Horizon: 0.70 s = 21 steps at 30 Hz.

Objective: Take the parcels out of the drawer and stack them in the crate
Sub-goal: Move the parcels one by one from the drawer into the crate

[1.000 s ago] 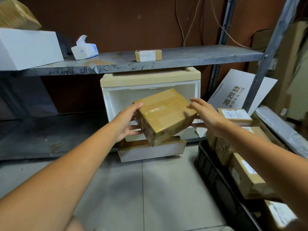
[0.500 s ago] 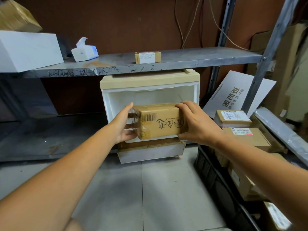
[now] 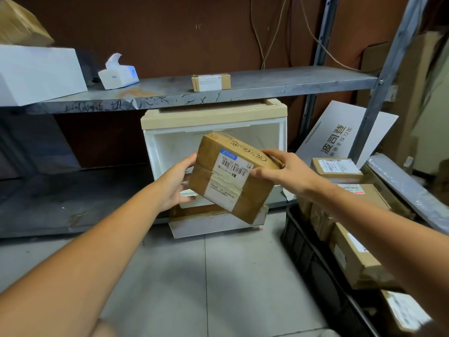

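Parcel (image 3: 233,177) now tilted, label face turned up, left hand (image 3: 178,182) and right hand (image 3: 283,170) both grasping its sides, in front of open drawer (image 3: 213,139)

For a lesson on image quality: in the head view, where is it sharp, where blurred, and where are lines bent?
Head view: the held parcel and its label are sharp; the crate parcels at the lower right smear; the shelf edge bows from the wide lens.

Dim indoor light, soft shadows under the grey metal shelf (image 3: 267,86), faint sheen on the taped brown cardboard parcel (image 3: 233,176), wide-angle bending at the edges, motion blur at lower right
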Available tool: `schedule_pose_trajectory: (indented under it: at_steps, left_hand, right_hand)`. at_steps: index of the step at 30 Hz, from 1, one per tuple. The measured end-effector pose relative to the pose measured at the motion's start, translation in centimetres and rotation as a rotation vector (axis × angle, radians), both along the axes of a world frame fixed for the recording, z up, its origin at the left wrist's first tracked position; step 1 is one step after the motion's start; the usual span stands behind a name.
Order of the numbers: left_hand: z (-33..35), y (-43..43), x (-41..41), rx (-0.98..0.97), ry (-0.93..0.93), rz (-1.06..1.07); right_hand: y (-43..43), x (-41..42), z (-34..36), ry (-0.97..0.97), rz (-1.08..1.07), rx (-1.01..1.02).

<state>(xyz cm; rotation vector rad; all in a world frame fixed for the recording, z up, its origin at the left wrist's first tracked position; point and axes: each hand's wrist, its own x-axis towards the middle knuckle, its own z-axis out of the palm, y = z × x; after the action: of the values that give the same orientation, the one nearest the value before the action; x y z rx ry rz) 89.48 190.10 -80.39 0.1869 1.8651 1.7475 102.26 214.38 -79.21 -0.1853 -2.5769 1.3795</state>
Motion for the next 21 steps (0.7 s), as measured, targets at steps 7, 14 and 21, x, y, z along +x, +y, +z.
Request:
schedule_pose_trajectory:
  at_steps: [7, 14, 21]
  left_hand:
    - [-0.1, -0.4, -0.3, 0.067, -0.041, -0.046]
    - [0.5, -0.7, 0.1, 0.044, -0.002, 0.059]
    - [0.3, -1.3, -0.3, -0.078, -0.027, 0.236]
  right_hand:
    - [-0.2, 0.3, 0.2, -0.116, -0.079, -0.229]
    - [-0.4, 0.9, 0.3, -0.180, -0.077, -0.335]
    - [-0.3, 0.7, -0.3, 0.105, 0.016, 0.195]
